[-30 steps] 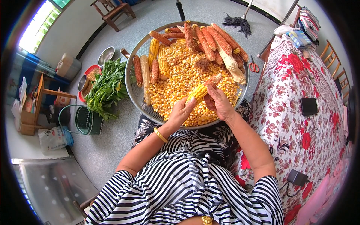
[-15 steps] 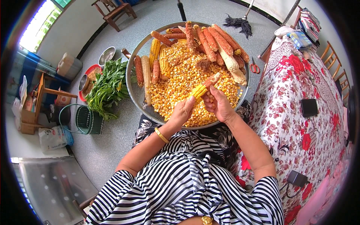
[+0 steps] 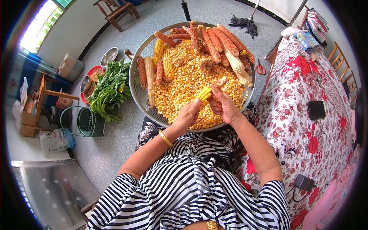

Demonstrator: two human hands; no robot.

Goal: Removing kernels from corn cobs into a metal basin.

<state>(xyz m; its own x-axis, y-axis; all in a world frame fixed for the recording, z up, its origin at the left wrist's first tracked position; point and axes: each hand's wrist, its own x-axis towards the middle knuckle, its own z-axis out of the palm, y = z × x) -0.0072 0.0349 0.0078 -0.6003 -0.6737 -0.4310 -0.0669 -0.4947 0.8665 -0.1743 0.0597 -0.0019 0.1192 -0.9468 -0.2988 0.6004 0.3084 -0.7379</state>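
Note:
Between my hands is a half-stripped corn cob (image 3: 205, 93), yellow kernels on its near part and bare at the far tip. My left hand (image 3: 188, 113) is closed round its near end. My right hand (image 3: 225, 105) grips it from the right, thumb pressed near where kernels meet bare cob. Below lies a heap of loose yellow corn kernels (image 3: 180, 92) in a round metal sieve (image 3: 135, 82) on my lap. Stripped reddish cobs (image 3: 228, 40) are piled at its far right. Ears with kernels (image 3: 167, 63) and more bare cobs lie along its left side.
On the left floor are leafy greens (image 3: 111, 90), a green basket (image 3: 91, 122), a red basin (image 3: 94, 71) and a metal bowl (image 3: 110, 56). Red-handled scissors (image 3: 260, 69) and a mop (image 3: 245, 25) lie beyond. A flowered bed cover (image 3: 291, 134) on the right holds a black phone (image 3: 316, 110).
My right thumb has moved slightly up and left along the cob, over the bare part. Both hands keep their hold, and the cob's near end looks more covered.

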